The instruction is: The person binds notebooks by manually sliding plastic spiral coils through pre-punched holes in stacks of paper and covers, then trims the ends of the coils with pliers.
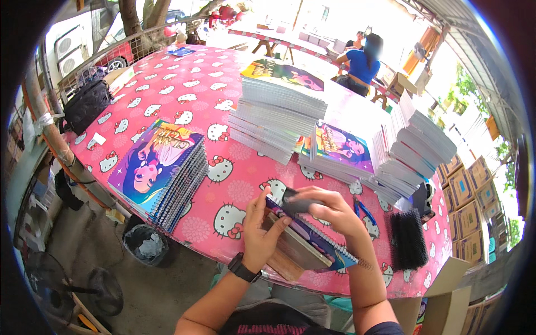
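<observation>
My left hand (pixel 262 231), with a black watch on its wrist, grips the near edge of a purple-covered spiral notebook (pixel 312 237) held at the table's front edge. My right hand (pixel 329 209) is closed on a small dark grey tool (pixel 295 202) pressed against the notebook's top end. The notebook lies on a brown wooden block (pixel 290 254). Its metal spiral (pixel 357 259) runs along the right side.
A pink cartoon-cat tablecloth (pixel 190 95) covers the table. A stack of bound notebooks (pixel 162 170) lies at left, tall unbound stacks (pixel 279 109) in the middle and right (pixel 413 153). Black spiral combs (pixel 407 240) and blue pliers (pixel 365 212) lie at right. A person in blue (pixel 363 61) sits beyond.
</observation>
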Available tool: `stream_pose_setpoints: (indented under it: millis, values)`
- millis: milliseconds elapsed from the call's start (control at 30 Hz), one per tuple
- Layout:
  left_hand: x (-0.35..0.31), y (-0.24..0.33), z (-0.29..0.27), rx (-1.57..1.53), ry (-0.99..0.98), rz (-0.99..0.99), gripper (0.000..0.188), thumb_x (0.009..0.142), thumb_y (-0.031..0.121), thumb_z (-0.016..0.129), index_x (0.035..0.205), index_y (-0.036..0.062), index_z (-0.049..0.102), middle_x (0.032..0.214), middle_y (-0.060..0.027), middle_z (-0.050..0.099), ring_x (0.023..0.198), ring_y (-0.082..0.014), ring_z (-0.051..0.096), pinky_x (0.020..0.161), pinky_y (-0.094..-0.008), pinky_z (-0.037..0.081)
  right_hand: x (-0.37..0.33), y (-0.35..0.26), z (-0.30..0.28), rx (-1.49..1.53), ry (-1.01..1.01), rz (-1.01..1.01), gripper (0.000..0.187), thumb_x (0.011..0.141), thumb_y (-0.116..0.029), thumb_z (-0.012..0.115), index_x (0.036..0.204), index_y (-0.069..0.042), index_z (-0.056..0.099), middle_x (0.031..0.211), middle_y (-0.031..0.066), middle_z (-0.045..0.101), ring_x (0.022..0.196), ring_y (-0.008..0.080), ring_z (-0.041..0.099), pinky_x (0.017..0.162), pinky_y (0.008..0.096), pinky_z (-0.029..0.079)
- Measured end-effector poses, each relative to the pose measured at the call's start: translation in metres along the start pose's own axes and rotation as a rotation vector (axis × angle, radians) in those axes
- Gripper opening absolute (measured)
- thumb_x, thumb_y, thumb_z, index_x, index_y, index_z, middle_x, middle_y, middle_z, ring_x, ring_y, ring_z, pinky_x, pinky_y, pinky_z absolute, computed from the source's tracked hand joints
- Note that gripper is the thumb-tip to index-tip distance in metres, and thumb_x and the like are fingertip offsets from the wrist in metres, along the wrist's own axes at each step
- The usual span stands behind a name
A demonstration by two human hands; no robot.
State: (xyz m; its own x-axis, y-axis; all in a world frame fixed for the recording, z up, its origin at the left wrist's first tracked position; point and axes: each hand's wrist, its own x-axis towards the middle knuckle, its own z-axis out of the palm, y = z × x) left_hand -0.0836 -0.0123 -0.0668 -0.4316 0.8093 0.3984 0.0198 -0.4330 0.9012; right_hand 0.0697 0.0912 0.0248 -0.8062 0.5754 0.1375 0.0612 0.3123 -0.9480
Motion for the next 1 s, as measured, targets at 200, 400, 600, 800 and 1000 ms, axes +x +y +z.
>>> stream_pose_setpoints:
  millis: [200,400,600,800,1000]
  values:
    - [0.008,-0.005,0.008,-0.094,0.040,0.029,0.060,0.078,0.011,0.077,0.129,0.0016,0.048,0.106,-0.0055,0.052,0.092,-0.0136,0.052,0.082,-0.0272,0.044,-0.028,0.034,-0.018,-0.901,0.134,0.162,0.054,0.080,-0.035,0.072,0.127,-0.012,0.056,0.131,0.0176,0.053,0.125,0.0334,0.045,0.104,0.0437,0.037]
    - [-0.002,0.000,0.028,-0.351,0.139,-0.011,0.039,0.079,0.001,0.076,0.105,0.0047,0.046,0.092,-0.0018,0.055,0.084,-0.0079,0.055,0.075,-0.0233,0.047,-0.046,-0.080,-0.002,-0.769,0.070,-0.201,0.047,0.075,-0.021,0.076,0.116,-0.005,0.060,0.113,0.0124,0.062,0.103,0.0292,0.059,0.089,0.0381,0.047]
    - [-0.008,0.005,0.028,-0.430,-0.017,-0.076,0.022,0.087,0.004,0.067,0.104,0.0019,0.053,0.093,-0.0014,0.057,0.084,-0.0076,0.056,0.075,-0.0224,0.047,-0.023,-0.044,0.036,-0.720,0.256,-0.271,0.035,0.075,-0.013,0.073,0.107,-0.005,0.063,0.088,0.0085,0.064,0.085,0.0263,0.060,0.076,0.0372,0.050]
    - [-0.003,0.000,0.010,-0.412,-0.094,-0.150,0.015,0.089,0.004,0.066,0.101,0.0008,0.059,0.095,-0.0017,0.059,0.086,-0.0085,0.056,0.077,-0.0237,0.047,-0.016,-0.035,0.037,-0.842,0.150,-0.246,0.023,0.080,-0.008,0.064,0.102,-0.003,0.060,0.091,0.0125,0.062,0.086,0.0305,0.058,0.075,0.0415,0.049]
    - [-0.004,-0.018,0.009,-0.353,-0.073,-0.054,0.018,0.085,0.005,0.069,0.101,0.0009,0.060,0.094,-0.0026,0.060,0.087,-0.0105,0.057,0.078,-0.0248,0.047,-0.010,-0.043,0.045,-0.840,0.109,-0.226,0.024,0.078,-0.018,0.070,0.093,-0.003,0.060,0.088,0.0114,0.059,0.089,0.0299,0.056,0.075,0.0405,0.048]
